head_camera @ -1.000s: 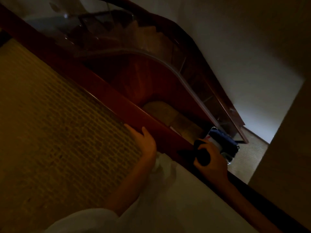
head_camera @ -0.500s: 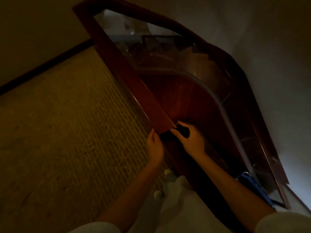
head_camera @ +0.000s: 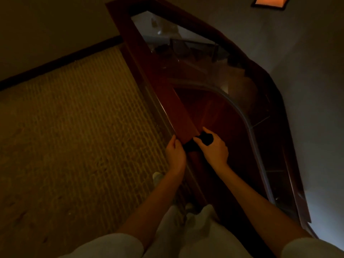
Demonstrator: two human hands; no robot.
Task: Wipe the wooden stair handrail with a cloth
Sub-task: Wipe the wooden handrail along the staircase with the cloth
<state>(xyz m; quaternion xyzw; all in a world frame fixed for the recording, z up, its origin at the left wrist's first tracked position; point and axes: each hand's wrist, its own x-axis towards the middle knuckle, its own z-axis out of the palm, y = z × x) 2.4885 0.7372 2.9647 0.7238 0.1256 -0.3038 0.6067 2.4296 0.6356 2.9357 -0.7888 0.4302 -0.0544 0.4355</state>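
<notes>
The wooden handrail (head_camera: 167, 94) is a broad, flat-topped band of dark reddish wood. Its long axis runs on a diagonal, from beside the person's legs at lower right up and away to the upper left. At its far end it turns a corner, and a second run (head_camera: 260, 75) heads down along the right-hand wall.

A dark cloth (head_camera: 199, 142) lies crosswise over the top of the rail, roughly at right angles to that axis, about midway along the visible length. The right hand (head_camera: 214, 148) grips its bunched end on the stairwell side, with thumb and forefinger curled round the fabric. The left hand (head_camera: 175, 153) sits against the rail's carpet-side edge, touching the cloth's other end with the thumb pointing up the rail. Its fingers are hidden below the edge, so I cannot tell whether they clamp the cloth.

A glass panel (head_camera: 154, 101) hangs under the rail. Ribbed woven carpet (head_camera: 74, 146) covers the landing to the left. The light is very dim.
</notes>
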